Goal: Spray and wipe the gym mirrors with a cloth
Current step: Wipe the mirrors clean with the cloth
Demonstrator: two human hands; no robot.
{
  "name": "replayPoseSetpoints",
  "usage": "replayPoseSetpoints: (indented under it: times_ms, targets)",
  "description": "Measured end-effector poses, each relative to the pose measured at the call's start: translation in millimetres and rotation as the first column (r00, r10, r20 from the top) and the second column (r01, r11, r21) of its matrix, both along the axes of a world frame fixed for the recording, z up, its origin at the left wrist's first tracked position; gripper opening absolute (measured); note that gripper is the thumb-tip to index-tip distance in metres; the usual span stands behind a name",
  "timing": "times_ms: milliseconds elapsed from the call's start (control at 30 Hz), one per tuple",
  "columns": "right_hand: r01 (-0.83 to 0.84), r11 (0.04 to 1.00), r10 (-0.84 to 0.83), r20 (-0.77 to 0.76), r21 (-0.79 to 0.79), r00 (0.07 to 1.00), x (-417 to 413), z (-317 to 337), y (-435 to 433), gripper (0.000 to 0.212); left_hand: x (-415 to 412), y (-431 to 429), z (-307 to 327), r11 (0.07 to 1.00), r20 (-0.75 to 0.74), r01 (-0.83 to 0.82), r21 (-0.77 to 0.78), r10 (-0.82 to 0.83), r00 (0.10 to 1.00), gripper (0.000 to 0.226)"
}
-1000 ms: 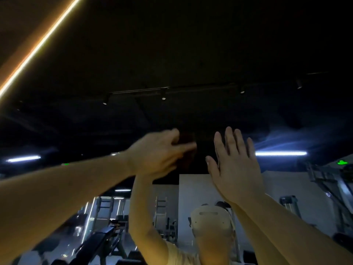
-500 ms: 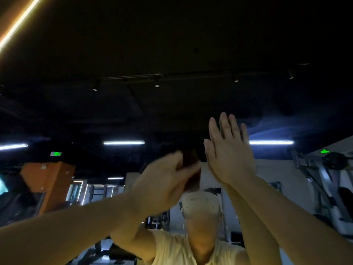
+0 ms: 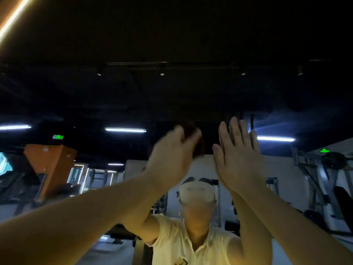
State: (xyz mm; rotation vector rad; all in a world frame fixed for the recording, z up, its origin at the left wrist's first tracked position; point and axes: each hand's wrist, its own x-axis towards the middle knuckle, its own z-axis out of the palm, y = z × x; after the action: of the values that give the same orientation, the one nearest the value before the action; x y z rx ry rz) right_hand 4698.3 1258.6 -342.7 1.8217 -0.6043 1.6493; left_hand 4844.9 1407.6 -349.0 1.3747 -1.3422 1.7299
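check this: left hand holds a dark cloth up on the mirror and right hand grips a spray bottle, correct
Not quite. The right hand grips nothing: it lies open, fingers straight, flat toward the mirror. The left hand does hold the dark cloth up at the mirror. The head view shows both.

We see our left hand [image 3: 172, 161] smeared by motion; its fingers hide most of the dark cloth [image 3: 193, 144]. Both our forearms run off the lower edge.
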Motion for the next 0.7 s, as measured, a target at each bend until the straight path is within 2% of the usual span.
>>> replayPoseSetpoints:
  times_ms: [67, 133, 167, 200, 233, 267, 300, 367, 433, 500, 567, 633, 700]
  targets:
    - [-0.015, 1.0, 0.015, -0.015, 0.006, 1.0, -1, -1, 2, 0.065, 4, 8, -41, 0.987, 0.174, -0.082, 0.136, 0.057, 0.983, 0.074]
    - [-0.03, 0.999, 0.03, -0.026, 0.018, 0.999, -4, -3, 5, 0.066, 19, 22, -44, 0.952, 0.349, -0.201, 0.232, 0.111, 0.931, 0.077]
    - [-0.035, 0.999, 0.036, -0.028, 0.022, 0.999, -6, -4, 6, 0.066, 26, 28, -33, 0.927, 0.451, -0.268, 0.264, 0.127, 0.884, 0.073]
    - [-0.031, 0.999, 0.032, -0.029, 0.024, 0.999, -7, -6, 7, 0.066, 28, 35, -15, 0.912, 0.468, -0.284, 0.297, 0.121, 0.875, 0.062]
    - [-0.022, 0.999, 0.022, -0.027, 0.026, 0.999, -7, -7, 9, 0.066, 30, 44, 7, 0.932, 0.396, -0.239, 0.272, 0.118, 0.91, 0.043]
    - [-0.012, 0.999, 0.013, -0.025, 0.03, 1.0, -8, -10, 11, 0.066, 35, 53, 26, 0.961, 0.207, -0.174, 0.215, 0.13, 0.97, 0.028]
    - [-0.006, 1.0, 0.007, -0.026, 0.031, 1.0, -8, -14, 13, 0.066, 41, 61, 44, 0.985, 0.018, -0.162, 0.063, 0.161, 0.987, 0.025]
    - [0.008, 1.0, -0.007, -0.039, 0.022, 0.999, -6, -25, 18, 0.065, 61, 72, 62, 0.954, -0.233, -0.235, -0.188, 0.189, 0.954, 0.043]
    - [0.019, 1.0, -0.019, -0.046, 0.004, 0.999, -3, -36, 20, 0.064, 64, 72, 50, 0.929, -0.324, -0.223, -0.297, 0.121, 0.938, 0.054]
    - [0.018, 1.0, -0.018, -0.036, -0.001, 0.999, -1, -42, 23, 0.063, 49, 55, 15, 0.95, -0.335, -0.145, -0.276, 0.046, 0.941, 0.059]
    - [0.013, 1.0, -0.013, -0.03, 0.006, 0.999, 0, -43, 26, 0.064, 34, 39, -42, 0.983, -0.22, -0.129, -0.13, 0.098, 0.971, 0.074]
    - [0.0, 1.0, 0.0, -0.029, 0.016, 1.0, -2, -43, 29, 0.065, 33, 37, -95, 0.988, -0.019, -0.149, 0.032, 0.149, 0.989, 0.091]
    - [-0.017, 1.0, 0.018, -0.029, 0.019, 0.999, -3, -45, 30, 0.066, 47, 48, -113, 0.962, 0.178, -0.232, 0.145, 0.206, 0.962, 0.102]
